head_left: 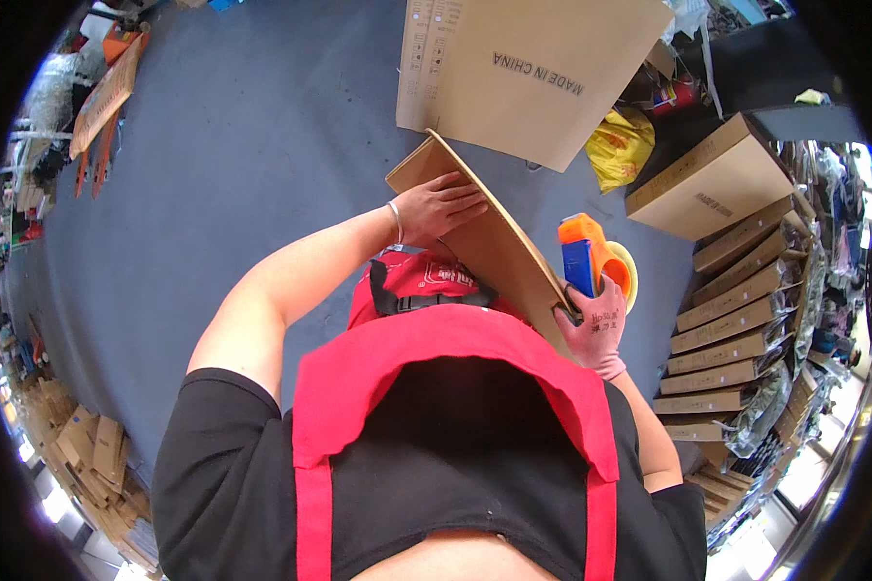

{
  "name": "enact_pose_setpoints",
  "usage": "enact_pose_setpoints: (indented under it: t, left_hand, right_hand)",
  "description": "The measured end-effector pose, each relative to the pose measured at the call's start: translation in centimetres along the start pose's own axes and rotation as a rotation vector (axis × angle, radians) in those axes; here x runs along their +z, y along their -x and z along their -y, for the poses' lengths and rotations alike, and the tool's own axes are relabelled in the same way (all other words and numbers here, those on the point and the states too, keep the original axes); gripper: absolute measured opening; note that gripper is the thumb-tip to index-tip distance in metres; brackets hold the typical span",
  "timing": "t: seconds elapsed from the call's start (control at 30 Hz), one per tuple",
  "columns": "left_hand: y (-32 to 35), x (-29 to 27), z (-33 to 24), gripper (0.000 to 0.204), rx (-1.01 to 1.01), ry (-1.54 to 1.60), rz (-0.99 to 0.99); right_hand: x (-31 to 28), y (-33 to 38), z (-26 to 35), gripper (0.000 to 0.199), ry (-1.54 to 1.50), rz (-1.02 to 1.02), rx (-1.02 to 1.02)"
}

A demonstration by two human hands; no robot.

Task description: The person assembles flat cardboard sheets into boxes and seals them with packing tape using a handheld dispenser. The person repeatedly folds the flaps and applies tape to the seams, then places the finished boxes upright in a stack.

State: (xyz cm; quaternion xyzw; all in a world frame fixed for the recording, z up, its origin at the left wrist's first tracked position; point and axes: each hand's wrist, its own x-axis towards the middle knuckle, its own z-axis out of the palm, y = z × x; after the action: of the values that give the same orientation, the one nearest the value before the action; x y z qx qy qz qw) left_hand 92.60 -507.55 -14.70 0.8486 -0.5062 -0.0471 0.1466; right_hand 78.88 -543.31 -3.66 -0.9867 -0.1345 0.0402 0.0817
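Observation:
A flattened brown cardboard box (504, 254) stands tilted in front of my body, its long edge running from upper left to lower right. My left hand (440, 209) is bare and lies with outstretched fingers flat against its face. In its pink glove with dark fingertips, my right hand (596, 327) is closed around an orange and blue tape dispenser (583, 234). A pale yellow tape roll (626, 271) shows at the dispenser's right side. The right thumb is at the cardboard's lower right edge; whether it presses on it I cannot tell.
Ahead lies a large cardboard sheet (538, 82) on the grey floor (233, 126). A yellow plastic bag (620, 147) sits beside it. To the right, a carton (712, 184) stands by a row of flat boxes (717, 344). More cardboard (92, 445) is piled at the lower left.

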Motion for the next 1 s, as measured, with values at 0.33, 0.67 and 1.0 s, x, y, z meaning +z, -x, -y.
enact_pose_setpoints:
  t: [0.33, 0.67, 1.0]
  left_hand:
    - [-2.9, -9.4, -3.0, 0.079, 0.102, -0.001, -0.045]
    - [-6.1, -3.1, -3.2, 0.100, 0.378, -0.091, 0.206]
    - [0.2, -7.3, -0.7, 0.104, -0.102, -0.150, 0.197]
  right_hand:
    - [7.6, 4.2, 1.7, 0.034, -0.029, -0.252, 0.029]
    - [2.0, 8.4, 6.7, 0.061, -0.651, -0.800, 0.766]
    - [3.9, 3.9, -5.2, 0.066, -2.265, -1.174, 0.458]
